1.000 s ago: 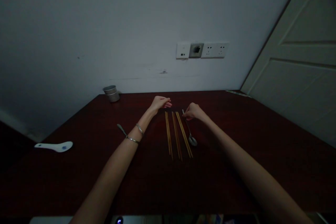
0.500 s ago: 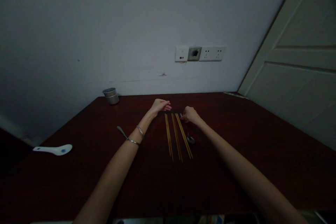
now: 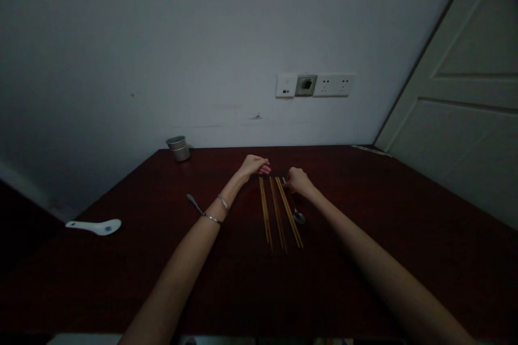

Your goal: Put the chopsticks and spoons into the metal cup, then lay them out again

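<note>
You appear to be in a room of a home, not a lab or a workshop. In front of you, a dark reddish table (image 3: 343,280) meets a plain, scuffed wall (image 3: 202,38) with household-style sockets (image 3: 334,85), and a pale panelled door (image 3: 465,129) stands to your right. Your tabletop carries everyday tableware: wooden chopsticks (image 3: 277,215), a metal spoon (image 3: 299,218) and a white spoon (image 3: 106,227) with a blue mark. You cannot tell which room it is.

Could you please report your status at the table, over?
Right hand: fingers on metal spoon handle. Left hand: nothing visibly held. Chopsticks close beside spoon.
</note>
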Available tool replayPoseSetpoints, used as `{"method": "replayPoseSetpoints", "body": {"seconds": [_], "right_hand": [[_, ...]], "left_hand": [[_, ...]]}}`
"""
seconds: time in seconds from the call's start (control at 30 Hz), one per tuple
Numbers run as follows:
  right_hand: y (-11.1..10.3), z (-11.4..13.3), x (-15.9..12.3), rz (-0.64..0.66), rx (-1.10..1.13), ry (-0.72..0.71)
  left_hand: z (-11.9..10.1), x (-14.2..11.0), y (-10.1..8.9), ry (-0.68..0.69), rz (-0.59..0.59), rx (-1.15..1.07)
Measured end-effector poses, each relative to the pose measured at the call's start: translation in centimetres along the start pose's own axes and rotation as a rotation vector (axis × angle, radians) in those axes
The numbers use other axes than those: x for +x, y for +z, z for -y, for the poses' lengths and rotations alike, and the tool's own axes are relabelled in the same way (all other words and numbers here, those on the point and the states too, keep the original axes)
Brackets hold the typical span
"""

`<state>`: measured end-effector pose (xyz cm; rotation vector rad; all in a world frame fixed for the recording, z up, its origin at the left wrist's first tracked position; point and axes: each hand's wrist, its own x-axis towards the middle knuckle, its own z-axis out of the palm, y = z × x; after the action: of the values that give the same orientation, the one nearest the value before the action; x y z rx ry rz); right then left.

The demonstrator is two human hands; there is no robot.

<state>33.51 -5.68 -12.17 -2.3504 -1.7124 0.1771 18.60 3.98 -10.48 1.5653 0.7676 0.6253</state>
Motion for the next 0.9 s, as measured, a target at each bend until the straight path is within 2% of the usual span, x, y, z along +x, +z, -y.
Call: {"method": "replayPoseSetpoints", "body": {"seconds": [0.17, 0.3, 0.5, 0.6, 0.7, 0.9], "right_hand": [[0.4, -0.3, 0.0, -0.005, 0.040, 0.000], [0.4, -0.8, -0.1, -0.009, 0.113, 0.013], [0.2, -4.1, -0.4, -0.018, 0.258, 0.009], [0.6, -6.5, -0.6, -0.047, 0.375, 0.042], [1.2, -8.3, -0.9, -0.074, 0.552, 0.047], [2.3, -9.8, -1.6, -0.138, 0.780, 0.094]], "left_hand": [[-0.2, -0.4, 0.3, 0.011, 0.009, 0.030], [-1.2, -0.6, 0.5, 0.029, 0.008, 0.096], [-4.3, -2.6, -0.8, 0.143, 0.009, 0.175], [-5.3, -4.6, -2.6, 0.179, 0.017, 0.248], [-5.5, -6.6, -5.3, 0.207, 0.063, 0.415], [-3.6, -10.8, -11.5, 0.275, 0.124, 0.920]]}}
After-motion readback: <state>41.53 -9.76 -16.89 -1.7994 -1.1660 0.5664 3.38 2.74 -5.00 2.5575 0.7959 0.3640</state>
